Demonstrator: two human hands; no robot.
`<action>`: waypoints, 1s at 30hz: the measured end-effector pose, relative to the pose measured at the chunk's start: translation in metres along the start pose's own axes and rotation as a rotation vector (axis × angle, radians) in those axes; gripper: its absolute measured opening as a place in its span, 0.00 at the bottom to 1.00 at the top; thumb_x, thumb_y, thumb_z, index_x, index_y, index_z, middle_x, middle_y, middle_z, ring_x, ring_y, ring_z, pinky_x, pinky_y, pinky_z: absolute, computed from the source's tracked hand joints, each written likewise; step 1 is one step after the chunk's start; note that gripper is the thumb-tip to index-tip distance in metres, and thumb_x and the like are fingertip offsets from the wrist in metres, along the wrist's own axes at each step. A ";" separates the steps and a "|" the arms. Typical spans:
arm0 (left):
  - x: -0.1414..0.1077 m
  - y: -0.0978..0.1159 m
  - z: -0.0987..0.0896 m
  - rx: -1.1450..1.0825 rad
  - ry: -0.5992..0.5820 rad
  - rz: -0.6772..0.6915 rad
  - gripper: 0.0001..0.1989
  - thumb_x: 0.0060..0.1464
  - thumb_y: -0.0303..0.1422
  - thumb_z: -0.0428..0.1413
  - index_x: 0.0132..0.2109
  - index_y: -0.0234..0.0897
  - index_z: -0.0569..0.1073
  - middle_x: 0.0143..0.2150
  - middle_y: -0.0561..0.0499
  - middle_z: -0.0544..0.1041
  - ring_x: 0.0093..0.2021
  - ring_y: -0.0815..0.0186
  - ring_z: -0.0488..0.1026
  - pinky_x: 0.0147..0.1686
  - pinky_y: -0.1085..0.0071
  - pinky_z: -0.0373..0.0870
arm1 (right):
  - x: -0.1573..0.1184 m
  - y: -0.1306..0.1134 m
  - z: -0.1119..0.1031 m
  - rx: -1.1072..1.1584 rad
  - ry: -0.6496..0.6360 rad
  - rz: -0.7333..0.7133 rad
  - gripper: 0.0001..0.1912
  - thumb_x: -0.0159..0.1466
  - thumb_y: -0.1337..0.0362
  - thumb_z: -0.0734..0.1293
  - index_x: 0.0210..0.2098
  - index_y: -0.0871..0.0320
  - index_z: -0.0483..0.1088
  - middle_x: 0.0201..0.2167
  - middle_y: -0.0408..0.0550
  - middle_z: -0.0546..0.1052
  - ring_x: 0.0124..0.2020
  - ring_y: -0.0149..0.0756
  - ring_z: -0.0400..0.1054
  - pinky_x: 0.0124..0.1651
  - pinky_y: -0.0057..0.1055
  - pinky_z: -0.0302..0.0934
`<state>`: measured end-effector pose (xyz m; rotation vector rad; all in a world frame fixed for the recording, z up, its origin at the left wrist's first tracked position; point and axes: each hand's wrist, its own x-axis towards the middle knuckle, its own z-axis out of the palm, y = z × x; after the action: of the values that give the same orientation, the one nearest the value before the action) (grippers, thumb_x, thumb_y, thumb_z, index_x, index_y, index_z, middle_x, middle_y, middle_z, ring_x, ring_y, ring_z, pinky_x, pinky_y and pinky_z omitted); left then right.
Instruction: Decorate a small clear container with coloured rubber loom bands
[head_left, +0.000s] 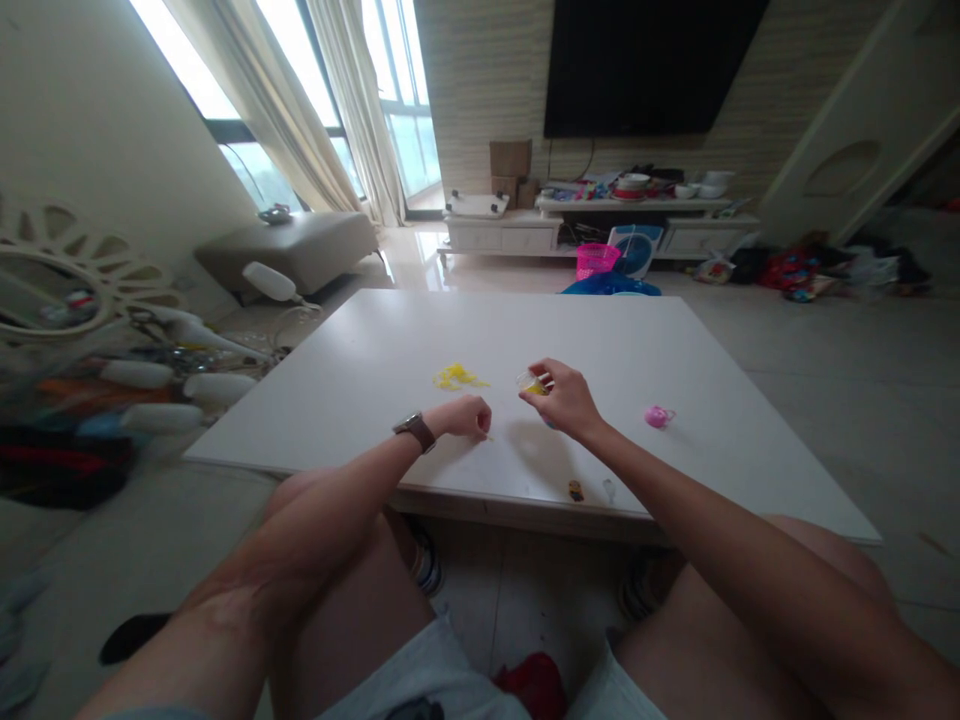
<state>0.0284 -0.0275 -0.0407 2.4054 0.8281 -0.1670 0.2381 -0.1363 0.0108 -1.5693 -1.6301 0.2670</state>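
My right hand [564, 398] is closed around a small clear container [529, 382] with something yellow inside, held above the white table [405, 330]. My left hand [466, 416], with a watch [415, 430] on its wrist, is pinched low over the tabletop. A tiny yellow strip [490, 436] pokes out at its fingertips. Just beyond lies a loose pile of yellow strips [456, 377]. A small brown and yellow figure [575, 490] and a small clear piece [609, 490] rest by the near edge. Farther right sits a small pink object [658, 416] with a loop.
Past the table's far edge are a pink basket [596, 260] and a blue plastic item [611, 284]. A low TV cabinet [510, 238] stands against the wall. To the left are a padded bench [300, 250] and a white-framed mirror [52, 290].
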 end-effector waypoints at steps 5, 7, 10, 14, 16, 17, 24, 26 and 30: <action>0.005 -0.011 -0.006 0.023 0.054 -0.023 0.07 0.45 0.25 0.57 0.31 0.33 0.81 0.28 0.50 0.80 0.27 0.69 0.70 0.29 0.76 0.63 | 0.002 -0.003 -0.003 -0.002 0.004 -0.004 0.16 0.54 0.64 0.76 0.41 0.57 0.74 0.40 0.48 0.80 0.34 0.36 0.75 0.38 0.31 0.69; 0.009 -0.020 -0.017 0.065 0.205 -0.097 0.08 0.45 0.25 0.57 0.31 0.33 0.81 0.30 0.48 0.80 0.29 0.68 0.71 0.31 0.75 0.64 | 0.003 -0.003 -0.008 -0.005 0.004 -0.007 0.16 0.54 0.63 0.76 0.41 0.57 0.74 0.40 0.48 0.80 0.34 0.36 0.75 0.38 0.31 0.69; 0.015 -0.037 -0.036 0.097 0.375 -0.213 0.09 0.47 0.26 0.57 0.33 0.31 0.82 0.32 0.46 0.81 0.31 0.66 0.73 0.33 0.73 0.65 | 0.005 -0.002 -0.018 -0.015 -0.012 -0.016 0.16 0.54 0.64 0.76 0.41 0.57 0.74 0.40 0.48 0.80 0.34 0.36 0.75 0.39 0.31 0.69; 0.022 -0.060 -0.055 0.098 0.423 -0.276 0.10 0.51 0.27 0.56 0.35 0.30 0.83 0.32 0.44 0.81 0.32 0.64 0.74 0.34 0.72 0.66 | 0.007 0.003 -0.032 -0.045 -0.058 -0.040 0.16 0.55 0.64 0.76 0.42 0.57 0.74 0.39 0.48 0.80 0.36 0.37 0.75 0.40 0.32 0.70; 0.026 -0.068 -0.061 0.095 0.425 -0.277 0.10 0.52 0.28 0.56 0.35 0.31 0.83 0.33 0.44 0.81 0.33 0.64 0.75 0.36 0.72 0.68 | 0.005 0.007 -0.037 -0.063 -0.084 -0.050 0.16 0.55 0.63 0.75 0.42 0.56 0.74 0.39 0.48 0.80 0.36 0.38 0.76 0.41 0.33 0.71; 0.029 -0.072 -0.064 0.095 0.429 -0.274 0.10 0.52 0.28 0.56 0.37 0.31 0.83 0.35 0.43 0.82 0.34 0.64 0.76 0.37 0.71 0.68 | 0.004 0.009 -0.038 -0.067 -0.096 -0.052 0.16 0.55 0.63 0.75 0.42 0.56 0.74 0.39 0.48 0.80 0.36 0.38 0.76 0.41 0.33 0.71; 0.038 -0.087 -0.069 0.133 0.341 -0.197 0.32 0.38 0.36 0.70 0.53 0.34 0.78 0.48 0.43 0.80 0.45 0.58 0.76 0.46 0.70 0.71 | -0.001 0.020 -0.038 -0.021 -0.144 0.001 0.16 0.55 0.62 0.75 0.42 0.55 0.75 0.37 0.46 0.80 0.35 0.37 0.76 0.40 0.33 0.71; 0.038 -0.089 -0.065 0.162 0.351 -0.178 0.25 0.41 0.35 0.69 0.49 0.34 0.80 0.46 0.43 0.80 0.45 0.58 0.76 0.46 0.69 0.71 | 0.000 0.022 -0.035 -0.016 -0.159 0.000 0.16 0.55 0.63 0.75 0.42 0.55 0.75 0.37 0.47 0.80 0.35 0.37 0.76 0.40 0.32 0.71; 0.038 -0.094 -0.062 0.117 0.341 -0.159 0.12 0.47 0.29 0.63 0.41 0.34 0.82 0.40 0.45 0.81 0.38 0.62 0.77 0.40 0.72 0.70 | -0.001 0.029 -0.029 -0.007 -0.181 -0.007 0.16 0.55 0.63 0.75 0.43 0.55 0.74 0.38 0.47 0.80 0.36 0.37 0.76 0.40 0.32 0.72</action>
<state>-0.0012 0.0871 -0.0469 2.5148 1.1946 0.1420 0.2788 -0.1426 0.0096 -1.5823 -1.7759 0.4104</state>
